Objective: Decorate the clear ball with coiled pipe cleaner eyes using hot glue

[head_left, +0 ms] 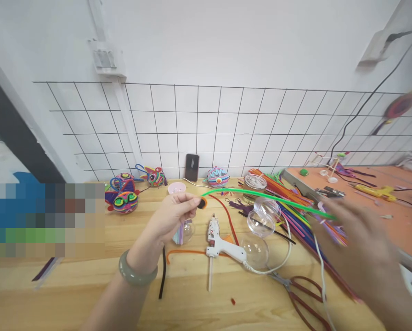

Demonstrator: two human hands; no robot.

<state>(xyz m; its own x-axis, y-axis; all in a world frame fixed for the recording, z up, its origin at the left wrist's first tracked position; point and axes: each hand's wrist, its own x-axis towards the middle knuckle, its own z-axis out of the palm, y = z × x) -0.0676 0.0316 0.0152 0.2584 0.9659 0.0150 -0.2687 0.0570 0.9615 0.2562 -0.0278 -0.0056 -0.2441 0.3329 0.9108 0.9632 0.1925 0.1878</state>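
Note:
My left hand point(178, 212), with a jade-coloured bangle on the wrist, pinches a small black-and-orange coil point(202, 202) between thumb and fingertips. From the coil a long green pipe cleaner point(261, 193) arcs to the right. Its far end meets my right hand point(359, 243), which is smeared by motion, so its grip cannot be made out. Below and between the hands lies a white hot glue gun point(226, 248) with a glue stick in it. An orange pipe cleaner point(187, 251) passes behind the gun, and a black strip point(162, 273) lies left of it.
Red-handled scissors point(304, 299) and clear plastic half-spheres point(256, 250) lie at right, near bundled pipe cleaners point(295, 220). Colourful wrapped figures point(125, 201) and a phone point(192, 167) stand at the back. A yellow glue gun point(376, 192) rests on the orange table. A white cord crosses the right side.

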